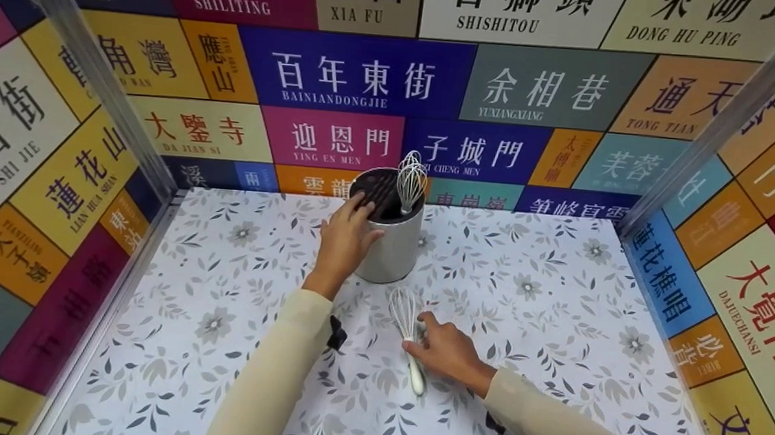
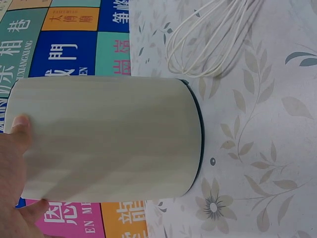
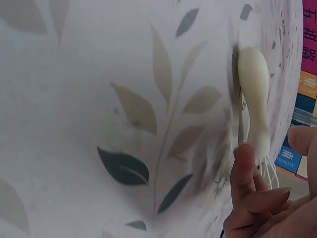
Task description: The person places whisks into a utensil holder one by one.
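A light grey cylindrical utensil holder (image 1: 388,252) with a dark interior stands toward the back of the table. One wire whisk (image 1: 411,185) stands in it, wires up. My left hand (image 1: 345,242) holds the holder's rim on the left, and its thumb (image 2: 21,126) lies on the outer wall. A second whisk with a cream handle (image 1: 416,379) lies on the table in front of the holder, its wires pointing toward it. Around this whisk's neck my right hand (image 1: 446,350) is spread, with a fingertip at the handle (image 3: 255,94) and the thumb apart from it.
The table (image 1: 524,325) has a white cloth with leaf and flower prints. Panels with coloured lettering (image 1: 364,74) rise behind it and along both sides. Metal corner posts (image 1: 114,92) stand at the back left and back right.
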`<state>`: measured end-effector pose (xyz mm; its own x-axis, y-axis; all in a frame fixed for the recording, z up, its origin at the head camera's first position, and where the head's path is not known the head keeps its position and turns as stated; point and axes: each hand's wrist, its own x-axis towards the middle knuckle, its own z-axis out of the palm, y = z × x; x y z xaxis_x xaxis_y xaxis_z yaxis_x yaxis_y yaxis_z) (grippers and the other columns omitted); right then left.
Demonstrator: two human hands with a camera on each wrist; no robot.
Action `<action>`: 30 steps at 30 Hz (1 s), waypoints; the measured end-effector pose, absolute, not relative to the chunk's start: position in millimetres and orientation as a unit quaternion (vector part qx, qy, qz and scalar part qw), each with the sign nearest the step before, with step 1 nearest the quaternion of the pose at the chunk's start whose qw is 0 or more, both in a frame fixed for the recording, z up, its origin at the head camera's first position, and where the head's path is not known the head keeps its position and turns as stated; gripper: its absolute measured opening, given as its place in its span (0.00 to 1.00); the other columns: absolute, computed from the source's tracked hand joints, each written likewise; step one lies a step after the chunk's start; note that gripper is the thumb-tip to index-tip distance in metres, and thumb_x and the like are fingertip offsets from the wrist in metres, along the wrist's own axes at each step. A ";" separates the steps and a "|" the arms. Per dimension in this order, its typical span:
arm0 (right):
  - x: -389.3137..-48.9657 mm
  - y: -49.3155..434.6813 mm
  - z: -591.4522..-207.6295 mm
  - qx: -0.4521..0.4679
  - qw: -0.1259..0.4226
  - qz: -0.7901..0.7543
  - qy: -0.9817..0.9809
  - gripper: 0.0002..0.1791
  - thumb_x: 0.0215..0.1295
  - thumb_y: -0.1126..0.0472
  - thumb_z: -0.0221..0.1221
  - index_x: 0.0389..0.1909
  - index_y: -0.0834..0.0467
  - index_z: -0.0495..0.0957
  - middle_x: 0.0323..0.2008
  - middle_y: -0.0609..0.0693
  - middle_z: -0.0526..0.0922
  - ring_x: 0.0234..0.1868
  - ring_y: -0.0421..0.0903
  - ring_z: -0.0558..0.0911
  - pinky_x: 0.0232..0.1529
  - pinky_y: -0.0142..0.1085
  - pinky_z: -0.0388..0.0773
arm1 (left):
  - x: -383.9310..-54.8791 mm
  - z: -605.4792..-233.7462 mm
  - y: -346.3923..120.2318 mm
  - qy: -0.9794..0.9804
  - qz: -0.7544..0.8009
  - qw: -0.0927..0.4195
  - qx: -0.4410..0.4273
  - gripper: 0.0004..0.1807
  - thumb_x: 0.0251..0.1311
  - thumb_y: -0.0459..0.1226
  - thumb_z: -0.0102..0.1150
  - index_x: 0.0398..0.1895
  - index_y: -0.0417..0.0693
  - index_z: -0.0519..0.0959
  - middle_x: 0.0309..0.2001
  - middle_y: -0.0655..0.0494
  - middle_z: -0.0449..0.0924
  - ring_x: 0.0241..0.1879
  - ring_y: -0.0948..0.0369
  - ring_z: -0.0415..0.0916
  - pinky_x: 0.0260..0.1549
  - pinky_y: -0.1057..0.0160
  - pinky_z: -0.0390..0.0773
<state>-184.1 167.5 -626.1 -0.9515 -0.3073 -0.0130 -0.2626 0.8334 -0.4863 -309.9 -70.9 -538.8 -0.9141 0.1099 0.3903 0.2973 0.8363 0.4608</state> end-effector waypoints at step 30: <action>-185.0 154.5 -633.9 -0.099 0.059 -0.311 0.943 0.12 0.56 0.57 0.66 0.39 0.57 0.77 0.23 0.46 0.78 0.23 0.43 0.74 0.24 0.38 0.71 | -309.8 -537.6 -70.8 -0.937 -0.279 0.176 -0.110 0.31 0.65 0.53 0.64 0.70 0.53 0.75 0.76 0.54 0.65 0.72 0.47 0.67 0.62 0.25 0.65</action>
<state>-185.0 154.5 -633.9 -0.9733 -0.2243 -0.0494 -0.1509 0.7866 -0.5987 -309.8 -70.8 -537.6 -0.9139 0.1079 0.3914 0.3046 0.8196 0.4852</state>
